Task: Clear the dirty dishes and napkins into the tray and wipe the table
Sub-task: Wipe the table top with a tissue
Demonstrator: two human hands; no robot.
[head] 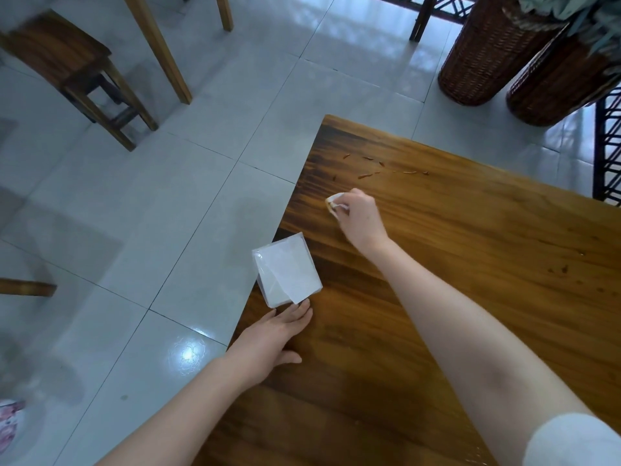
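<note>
Wiping stage, I judge: right hand [358, 220] pinches a wad [334, 201] on the table [470, 264], scraps [369, 173] beyond it unwiped. Left hand [279, 334] flat, just beside the pack [287, 269] (no tray, dishes in view).

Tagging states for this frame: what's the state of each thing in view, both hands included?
right hand: pinches the crumpled napkin against the table.
crumpled napkin: wadded, in the right hand's fingers.
left hand: flat, fingers straight, tips at the napkin pack.
napkin pack: wrapped, lying flat, overhanging the table edge.
food scraps: scattered on the table, unwiped.
table: dirty, with scraps and dark spots.
stool: upright on the floor.
</note>
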